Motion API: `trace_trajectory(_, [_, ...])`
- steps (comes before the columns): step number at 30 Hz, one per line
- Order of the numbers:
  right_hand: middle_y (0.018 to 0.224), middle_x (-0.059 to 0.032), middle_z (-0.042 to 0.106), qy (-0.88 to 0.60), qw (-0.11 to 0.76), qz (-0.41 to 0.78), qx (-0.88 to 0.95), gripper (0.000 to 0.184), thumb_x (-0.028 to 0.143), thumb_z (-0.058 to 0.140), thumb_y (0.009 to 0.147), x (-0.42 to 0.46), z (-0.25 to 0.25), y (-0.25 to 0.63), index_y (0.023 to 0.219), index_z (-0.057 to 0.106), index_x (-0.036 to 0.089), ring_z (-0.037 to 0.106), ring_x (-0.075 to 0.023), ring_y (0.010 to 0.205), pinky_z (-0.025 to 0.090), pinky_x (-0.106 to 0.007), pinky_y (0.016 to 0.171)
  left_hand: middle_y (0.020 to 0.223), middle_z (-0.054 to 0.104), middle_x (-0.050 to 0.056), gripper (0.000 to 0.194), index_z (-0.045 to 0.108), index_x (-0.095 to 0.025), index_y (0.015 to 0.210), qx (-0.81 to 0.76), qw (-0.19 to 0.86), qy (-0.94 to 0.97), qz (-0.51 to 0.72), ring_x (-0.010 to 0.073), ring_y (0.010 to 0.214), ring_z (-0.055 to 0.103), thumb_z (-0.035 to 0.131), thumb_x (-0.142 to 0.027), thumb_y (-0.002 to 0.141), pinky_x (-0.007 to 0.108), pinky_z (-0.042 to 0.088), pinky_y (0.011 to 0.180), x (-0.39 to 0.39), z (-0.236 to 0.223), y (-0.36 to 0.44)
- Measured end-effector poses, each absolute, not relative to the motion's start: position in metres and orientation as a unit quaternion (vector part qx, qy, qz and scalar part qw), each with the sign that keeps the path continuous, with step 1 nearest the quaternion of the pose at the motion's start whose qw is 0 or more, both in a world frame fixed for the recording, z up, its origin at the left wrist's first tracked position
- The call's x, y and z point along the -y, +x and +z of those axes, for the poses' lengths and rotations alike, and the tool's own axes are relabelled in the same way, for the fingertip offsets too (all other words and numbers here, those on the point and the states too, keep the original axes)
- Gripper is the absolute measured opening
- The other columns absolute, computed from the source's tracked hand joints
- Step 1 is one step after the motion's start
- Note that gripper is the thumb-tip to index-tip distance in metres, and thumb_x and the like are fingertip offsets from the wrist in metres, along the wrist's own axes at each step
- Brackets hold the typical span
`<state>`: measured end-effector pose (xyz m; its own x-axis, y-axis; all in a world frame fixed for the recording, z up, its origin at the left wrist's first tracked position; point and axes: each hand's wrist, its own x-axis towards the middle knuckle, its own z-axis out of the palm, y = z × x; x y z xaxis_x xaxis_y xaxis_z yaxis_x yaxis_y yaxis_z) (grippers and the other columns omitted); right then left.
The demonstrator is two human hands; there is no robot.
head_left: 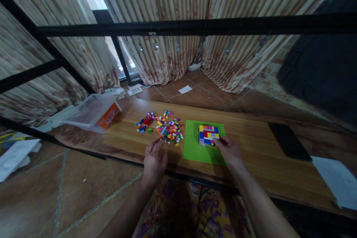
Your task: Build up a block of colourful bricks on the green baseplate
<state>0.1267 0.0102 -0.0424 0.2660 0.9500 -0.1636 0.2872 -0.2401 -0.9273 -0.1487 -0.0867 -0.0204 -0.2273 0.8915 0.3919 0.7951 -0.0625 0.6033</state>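
Note:
A square block of multicoloured toy bricks (208,134) stands on a green baseplate (192,148). Against its near right corner are the fingertips of my right hand (231,153), drawn together; whatever is between them is too small or hidden to make out. My left hand (154,161) hovers by the near edge of a loose pile of small coloured bricks (173,131), fingers slightly bent and thumb apart, with nothing visible in it. A smaller cluster of bricks (145,121), many red and blue, lies left of the pile.
All this lies on a long wooden board (248,134). At its left end is a clear plastic box (89,113) with an orange label. To the right are a dark phone-like slab (288,141) and white paper (337,180). A black metal bar (178,28) crosses before the curtains.

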Motion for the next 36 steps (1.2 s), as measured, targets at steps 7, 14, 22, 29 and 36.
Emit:
trace_trajectory(7, [0.091,-0.0116,0.074,-0.697,0.398,0.373,0.467,0.053,0.057,0.068,0.064,-0.006,-0.045,0.131,0.096,0.072,0.016,0.068,-0.0275,0.085,0.05,-0.039,0.076,0.104,0.064,0.009,0.026,0.062,-0.019,0.106,-0.765,0.066,0.538,0.348,0.0239,0.103,0.057,0.052,-0.019,0.083,0.04,0.047,0.093,0.063,-0.032,-0.173])
trace_trajectory(14, [0.101,-0.0119,0.072,-0.716,0.395,0.367,0.444,0.062,0.061,0.064,0.063,0.009,-0.044,0.141,0.104,0.07,0.015,0.064,-0.0293,0.095,0.047,-0.04,0.083,0.103,0.063,0.009,0.027,0.064,-0.018,0.107,-0.795,0.071,0.519,0.306,0.0218,0.102,0.058,0.051,-0.018,0.083,0.035,0.045,0.092,0.046,-0.033,-0.182])
trace_trajectory(22, [0.093,-0.0115,0.072,-0.704,0.453,0.372,0.401,0.058,0.061,0.063,0.068,0.013,-0.055,0.144,0.101,0.07,0.014,0.066,-0.0265,0.083,0.049,-0.038,0.076,0.101,0.064,0.009,0.029,0.066,-0.019,0.104,-0.752,0.033,0.588,0.296,0.0222,0.098,0.057,0.045,-0.012,0.084,0.037,0.046,0.089,0.022,-0.03,-0.199])
trace_trajectory(29, [0.087,-0.0103,0.072,-0.706,0.457,0.343,0.418,0.051,0.058,0.062,0.071,0.015,-0.058,0.145,0.097,0.071,0.015,0.066,-0.0259,0.08,0.048,-0.036,0.073,0.097,0.064,0.009,0.02,0.068,-0.019,0.089,-0.707,0.028,0.678,0.198,0.0225,0.097,0.057,0.049,-0.014,0.084,0.038,0.043,0.093,-0.001,-0.02,-0.194])
trace_trajectory(36, [0.093,-0.0109,0.072,-0.701,0.46,0.318,0.443,0.048,0.055,0.06,0.073,0.016,-0.06,0.144,0.098,0.071,0.015,0.065,-0.0253,0.082,0.048,-0.037,0.076,0.092,0.065,0.009,0.017,0.066,-0.017,0.082,-0.726,0.038,0.669,0.157,0.021,0.089,0.059,0.049,-0.015,0.083,0.034,0.045,0.087,-0.008,-0.016,-0.192])
